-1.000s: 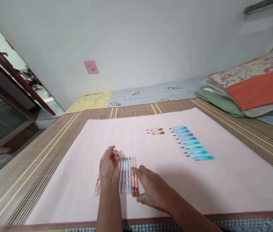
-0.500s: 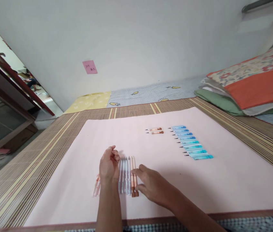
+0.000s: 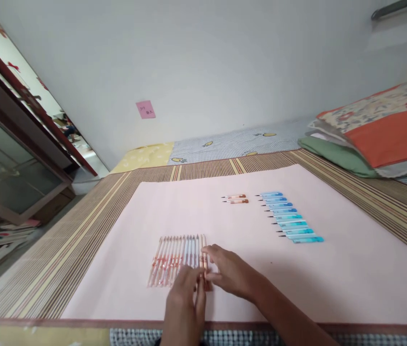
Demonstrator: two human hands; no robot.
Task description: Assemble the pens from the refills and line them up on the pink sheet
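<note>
at the far left, past the striped mat, a glass-paned door stood beside the doorway, and a heap of papers and books lay low beside it. on the mat i had a large pale pink sheet spread out, and behind it a small pink note with handwriting was stuck to the wall. toward the near side of the sheet lay my row of pens, side by side with their tips away from me: first the red-patterned pens, then the pale blue pens, then two cream pens at the right end. my left hand was over the lower part of the row, fingers bent and covering those ends; i can't tell whether they gripped anything. my right hand was partly open, thumb and forefinger parted, their tips at the outermost cream pen. farther back lay two brown-ended pens, and right of them a slanting column of blue and turquoise pens with dark tips. last came a floral and orange cloth bundle above a folded green cloth.
</note>
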